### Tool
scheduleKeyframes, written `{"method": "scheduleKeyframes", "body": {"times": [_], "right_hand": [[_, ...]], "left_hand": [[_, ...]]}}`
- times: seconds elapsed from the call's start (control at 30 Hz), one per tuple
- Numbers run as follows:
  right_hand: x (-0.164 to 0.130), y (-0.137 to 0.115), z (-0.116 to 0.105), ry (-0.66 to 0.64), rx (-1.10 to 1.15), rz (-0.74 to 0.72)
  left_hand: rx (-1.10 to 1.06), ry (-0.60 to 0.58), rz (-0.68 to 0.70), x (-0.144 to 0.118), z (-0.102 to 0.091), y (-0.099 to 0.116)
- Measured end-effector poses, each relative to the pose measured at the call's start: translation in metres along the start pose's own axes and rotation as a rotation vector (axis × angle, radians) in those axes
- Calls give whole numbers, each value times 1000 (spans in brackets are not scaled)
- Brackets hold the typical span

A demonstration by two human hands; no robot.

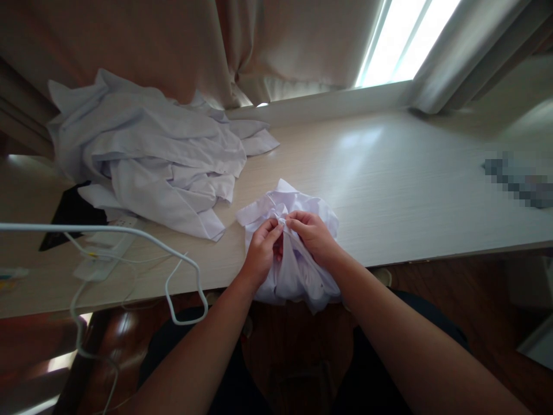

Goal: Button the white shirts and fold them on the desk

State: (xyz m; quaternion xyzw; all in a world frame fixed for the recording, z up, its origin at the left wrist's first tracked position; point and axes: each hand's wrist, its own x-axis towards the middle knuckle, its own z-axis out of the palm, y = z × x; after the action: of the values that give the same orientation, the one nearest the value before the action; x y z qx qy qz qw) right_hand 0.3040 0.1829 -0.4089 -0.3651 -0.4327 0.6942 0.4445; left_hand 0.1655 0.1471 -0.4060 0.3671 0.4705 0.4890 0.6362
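Note:
A white shirt (298, 276) lies bunched at the front edge of the table, part of it hanging over the side. My left hand (262, 245) pinches a gathered bit of its cloth between thumb and fingers. Close beside it, my right hand (313, 233) is closed on the same bunched fabric, the fingertips of both hands nearly meeting. What small detail of the shirt sits between the fingertips is too small to make out. Folds of cloth rise around both hands.
A heap of white garments (151, 150) covers the table's (415, 190) back left. Nearby are a power strip (106, 248), a black flat item (71, 213) and a bent white tube (142, 233) crossing the front left. A blurred object (522, 178) lies at far right. Curtains (173, 46) hang behind.

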Motion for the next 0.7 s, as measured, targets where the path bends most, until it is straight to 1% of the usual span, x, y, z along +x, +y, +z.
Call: {"method": "scheduleKeyframes", "body": {"times": [0.1, 0.27, 0.43, 0.6, 0.7], "right_hand": [[0, 0, -1, 5, 14, 2], [2, 0, -2, -3, 11, -14], [1, -2, -3, -23, 38, 10], [0, -5, -4, -49, 61, 31], [-1, -6, -5, -74, 32, 39]], "left_hand": [[-45, -12, -7, 0, 1, -1], [-98, 24, 7, 0, 1, -3], [-119, 46, 12, 1, 2, -4], [-88, 21, 15, 1, 2, -2], [-90, 43, 20, 1, 1, 0]]}}
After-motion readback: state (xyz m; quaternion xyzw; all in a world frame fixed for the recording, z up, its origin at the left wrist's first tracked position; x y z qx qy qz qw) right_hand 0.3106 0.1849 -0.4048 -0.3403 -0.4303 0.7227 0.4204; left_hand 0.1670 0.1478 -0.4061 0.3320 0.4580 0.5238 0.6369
